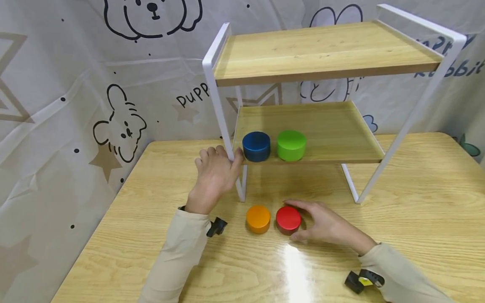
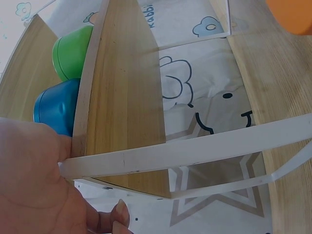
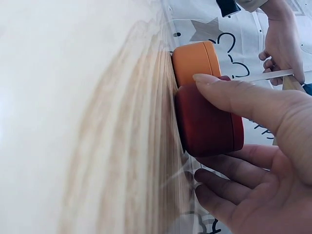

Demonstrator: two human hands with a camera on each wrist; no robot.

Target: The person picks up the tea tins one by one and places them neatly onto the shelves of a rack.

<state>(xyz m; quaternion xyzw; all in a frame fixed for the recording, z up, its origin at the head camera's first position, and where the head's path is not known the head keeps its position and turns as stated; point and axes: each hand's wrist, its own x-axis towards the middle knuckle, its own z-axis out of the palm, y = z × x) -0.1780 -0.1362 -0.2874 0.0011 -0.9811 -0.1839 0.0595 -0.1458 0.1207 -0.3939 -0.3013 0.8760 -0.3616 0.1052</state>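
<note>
My left hand (image 1: 216,174) grips the white front-left post (image 1: 218,105) of a two-tier shelf, its thumb beside the lower board. On that board (image 1: 333,130), next to the thumb, a blue round tin (image 1: 256,147) stands left of a green one (image 1: 291,145). On the table below, my right hand (image 1: 322,221) holds a red round tin (image 1: 288,219) between thumb and forefinger, its other fingers loose in the right wrist view. Just left of the red tin is an orange tin (image 1: 258,219). A lid seam shows on the red tin (image 3: 207,119) from the side.
The shelf's upper wooden board (image 1: 326,52) overhangs the lower one. Its white right post (image 1: 413,113) slants down to the table (image 1: 417,235). A printed cloth (image 1: 57,105) hangs behind and along the left side. Black wrist cameras (image 1: 217,227) sit on both sleeves.
</note>
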